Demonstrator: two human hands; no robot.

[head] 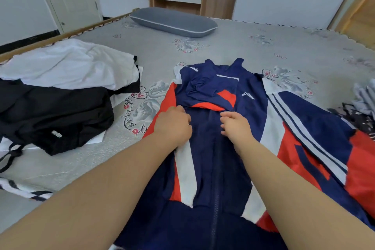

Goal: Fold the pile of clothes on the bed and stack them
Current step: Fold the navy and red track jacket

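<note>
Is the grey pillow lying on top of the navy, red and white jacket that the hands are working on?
No. The pillow lies at the far end of the bed, well apart from the jacket.

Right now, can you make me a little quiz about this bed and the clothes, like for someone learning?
1. True or false: the grey pillow lies on top of the jacket.
2. Which garment lies uppermost in the heap at the left: A white, B black?
3. Fill in: the left hand and the right hand both rest on the ____.

Key: 1 false; 2 A; 3 jacket.
</note>
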